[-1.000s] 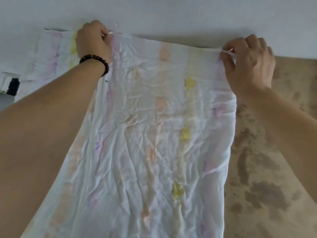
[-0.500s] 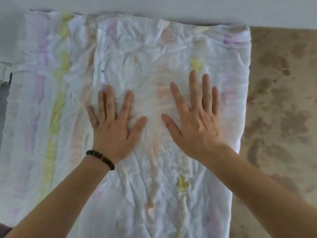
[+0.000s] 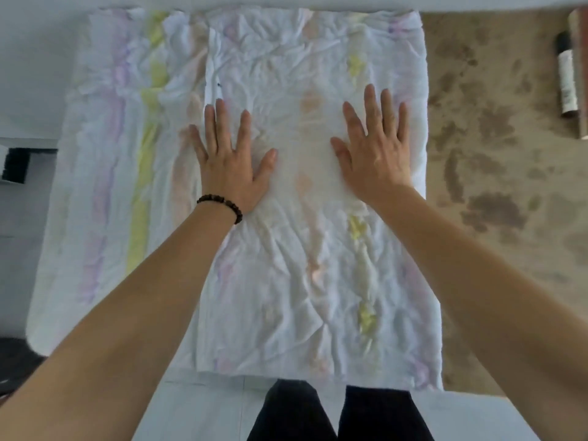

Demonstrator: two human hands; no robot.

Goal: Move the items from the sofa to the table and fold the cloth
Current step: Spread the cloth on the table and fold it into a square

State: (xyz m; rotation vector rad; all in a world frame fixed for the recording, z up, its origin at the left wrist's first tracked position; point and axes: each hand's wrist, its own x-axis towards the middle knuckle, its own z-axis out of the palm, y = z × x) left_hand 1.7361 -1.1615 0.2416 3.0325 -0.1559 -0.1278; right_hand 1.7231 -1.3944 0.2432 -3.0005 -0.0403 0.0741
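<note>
The cloth (image 3: 286, 281) is a thin white sheet with faint pastel stripes. It lies spread flat on a level surface in front of the person, its right part over a mottled brown surface (image 3: 496, 192); this is probably the table, though the view does not confirm it. One layer is folded over the right portion, with its free edge (image 3: 208, 90) running away from the person just left of the left hand (image 3: 230, 163). The left hand, which wears a dark bead bracelet (image 3: 221, 205), and the right hand (image 3: 375, 154) both rest palm down on the upper layer. Their fingers (image 3: 370, 106) are straight and spread, pressing the fabric and gripping nothing. Judging by the dense fine creases, the material is light, limp and unable to hold a shape, so it is likely to slide and bunch under a sideways push. It is not fragile. For the next fold, take hold by pinching two corners of the doubled section, for example the near corners (image 3: 436, 383), and lift both layers together so they do not separate. Smooth outward from the centre before folding. A pale cylinder (image 3: 566, 78) lies well apart at the right edge.
</note>
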